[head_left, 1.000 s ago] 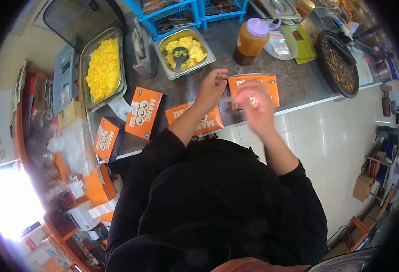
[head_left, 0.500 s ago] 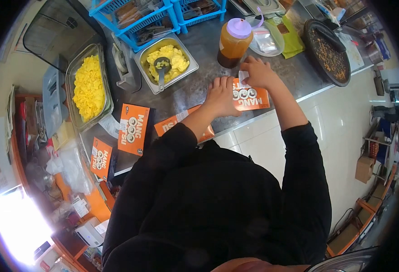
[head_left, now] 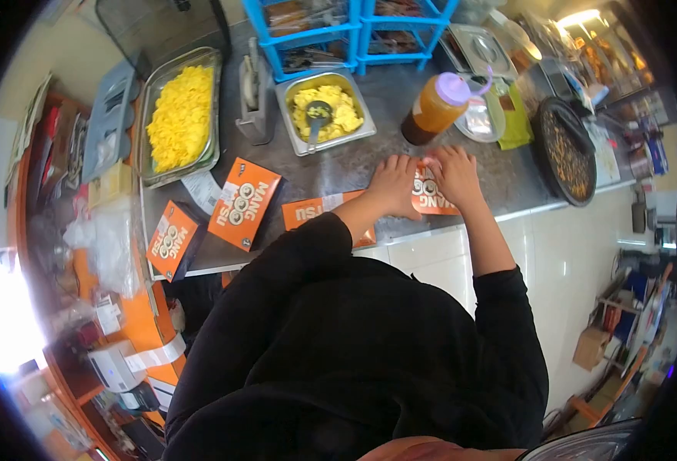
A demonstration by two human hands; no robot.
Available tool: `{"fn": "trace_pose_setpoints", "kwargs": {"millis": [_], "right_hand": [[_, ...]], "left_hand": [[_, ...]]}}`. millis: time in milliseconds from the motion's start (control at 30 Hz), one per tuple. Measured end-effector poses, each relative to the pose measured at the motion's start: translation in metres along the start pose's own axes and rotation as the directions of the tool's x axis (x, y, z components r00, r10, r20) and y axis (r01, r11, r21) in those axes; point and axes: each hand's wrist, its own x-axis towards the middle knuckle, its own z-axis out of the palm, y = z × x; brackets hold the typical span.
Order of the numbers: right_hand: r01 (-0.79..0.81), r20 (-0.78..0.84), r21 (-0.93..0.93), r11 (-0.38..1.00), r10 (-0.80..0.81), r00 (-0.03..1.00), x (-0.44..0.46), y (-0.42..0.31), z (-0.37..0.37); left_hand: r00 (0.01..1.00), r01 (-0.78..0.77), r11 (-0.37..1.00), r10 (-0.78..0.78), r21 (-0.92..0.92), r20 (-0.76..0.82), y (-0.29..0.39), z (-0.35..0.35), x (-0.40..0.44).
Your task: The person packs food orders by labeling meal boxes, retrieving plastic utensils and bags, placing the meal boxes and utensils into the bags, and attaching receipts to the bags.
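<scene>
An orange cardboard box [head_left: 431, 201] with white lettering and round logos lies on the metal counter, near its front edge. My left hand [head_left: 391, 186] grips the box's left side, its thumb at the near edge and its fingers toward the far side. Over the far right part of the same box, my right hand [head_left: 455, 177] is closed with bent fingers, covering part of its top. Beside my left forearm lies a second orange box [head_left: 308, 212], partly hidden by the sleeve. A squeeze bottle [head_left: 435, 107] of brown sauce with a lilac lid stands just beyond my hands.
Two more orange boxes [head_left: 245, 201] stand at the left. Behind are a steel pan [head_left: 365, 129] of scrambled egg with a ladle [head_left: 318, 115], a glass tray [head_left: 217, 146] of yellow food, a tape dispenser [head_left: 255, 115] and blue baskets [head_left: 354, 34]. A dark round pan [head_left: 547, 165] sits right.
My view has shifted, so the counter things appear farther right and lower. My right hand has moved over the white label on the box, which my left hand still holds.
</scene>
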Motion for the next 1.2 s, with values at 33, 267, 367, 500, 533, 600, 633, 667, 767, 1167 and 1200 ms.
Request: {"fn": "trace_pose_setpoints", "kwargs": {"millis": [33,267,367,500,533,600,633,667,767,1167,1200], "right_hand": [[-0.009,0.105,-0.047,0.999,0.014,0.994,0.004,-0.004,0.003],[0.049,0.100,0.028,0.998,-0.052,0.994,0.014,-0.038,-0.006],[0.079,0.038,0.547,0.833,-0.119,0.992,0.020,-0.061,-0.074],[0.100,-0.524,0.716,0.690,0.437,0.731,0.060,-0.002,-0.154],[0.095,-0.543,0.737,0.669,0.501,0.674,0.084,0.027,-0.158],[0.021,-0.425,0.793,0.608,0.529,0.734,0.150,0.105,-0.133],[-0.059,-0.382,0.666,0.743,0.409,0.829,0.187,0.144,-0.111],[-0.115,-0.301,0.508,0.853,0.301,0.905,0.214,0.182,-0.084],[-0.234,-0.321,-0.081,0.969,0.197,0.926,0.267,0.264,-0.017],[-0.242,-0.537,-0.012,0.970,0.198,0.820,0.259,0.249,-0.068],[-0.321,-0.543,0.061,0.945,0.301,0.784,0.239,0.219,-0.099]], "left_hand": [[1.000,-0.002,1.000,0.002,-0.005,-0.007,-0.004,-0.001,-0.003],[0.998,-0.066,0.994,0.068,0.093,-0.015,-0.016,-0.016,-0.025],[0.936,-0.262,0.963,0.269,0.062,-0.226,-0.032,-0.019,-0.040],[0.969,-0.166,0.945,0.102,-0.281,-0.227,-0.040,-0.079,-0.098],[0.979,-0.060,0.919,-0.022,-0.390,-0.203,-0.042,-0.092,-0.117],[0.947,0.036,0.921,-0.156,-0.388,-0.281,-0.056,-0.090,-0.147],[0.935,0.075,0.891,-0.219,-0.449,-0.280,-0.058,-0.095,-0.160],[0.922,0.118,0.854,-0.285,-0.507,-0.264,-0.056,-0.102,-0.174],[0.804,0.279,0.800,-0.497,-0.531,-0.326,-0.051,-0.128,-0.214],[0.375,0.337,0.625,-0.775,-0.704,-0.509,-0.075,-0.137,-0.309],[0.376,0.324,0.626,-0.773,-0.709,-0.511,-0.075,-0.136,-0.308]]}}
